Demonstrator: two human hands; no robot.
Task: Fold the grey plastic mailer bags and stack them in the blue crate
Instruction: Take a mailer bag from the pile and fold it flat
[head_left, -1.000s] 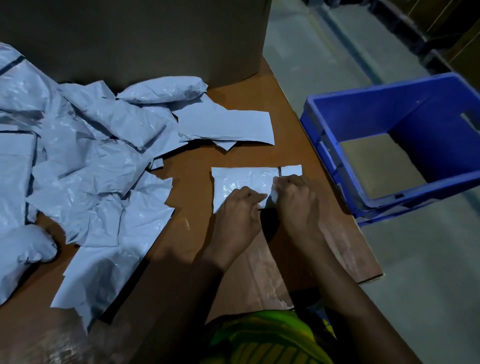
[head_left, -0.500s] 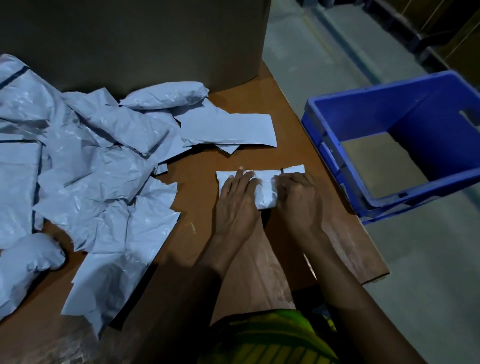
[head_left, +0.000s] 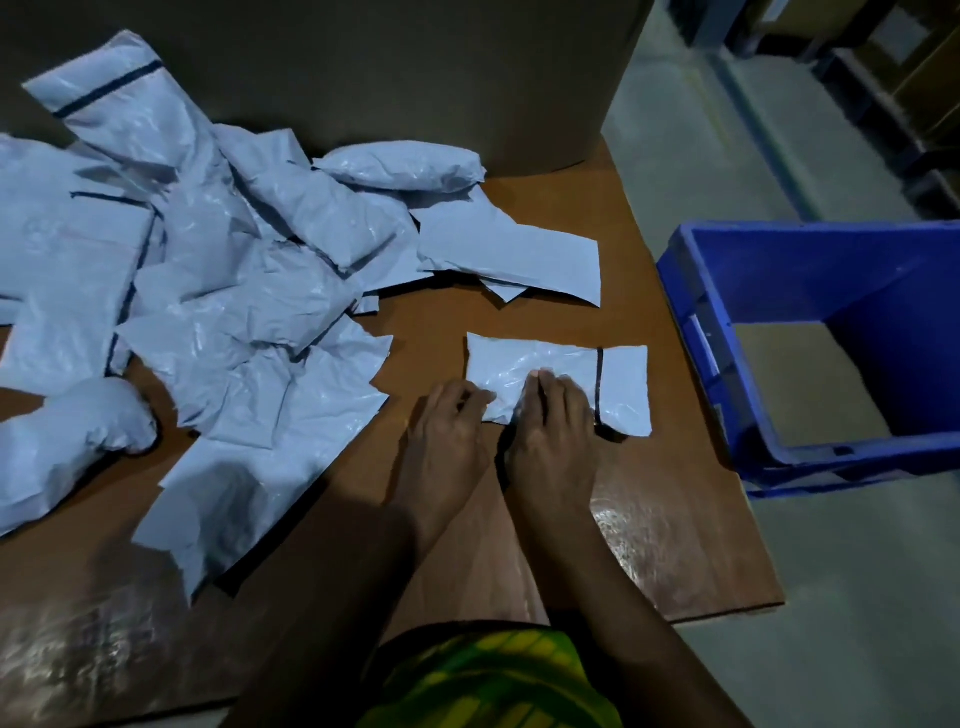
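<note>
A small grey mailer bag (head_left: 550, 366) lies flat on the brown table (head_left: 649, 545), folded into a strip with a dark line near its right end. My left hand (head_left: 447, 431) pinches its near left edge. My right hand (head_left: 558, 421) presses on its near middle with fingers pointing away. A heap of loose grey mailer bags (head_left: 208, 291) covers the left half of the table. The blue crate (head_left: 769, 332) stands on the floor just right of the table, and only a bare brown bottom shows inside it.
A big cardboard box (head_left: 363, 67) stands at the back of the table. One flat grey bag (head_left: 514, 254) lies between the heap and the folded one. The grey floor (head_left: 857, 597) runs to the right, with dark shelving at the far right.
The folded bag now lies wider, showing a dark line near its right end. Both hands slid back to its near edge; the left went from flat on the bag to pinching its edge.
</note>
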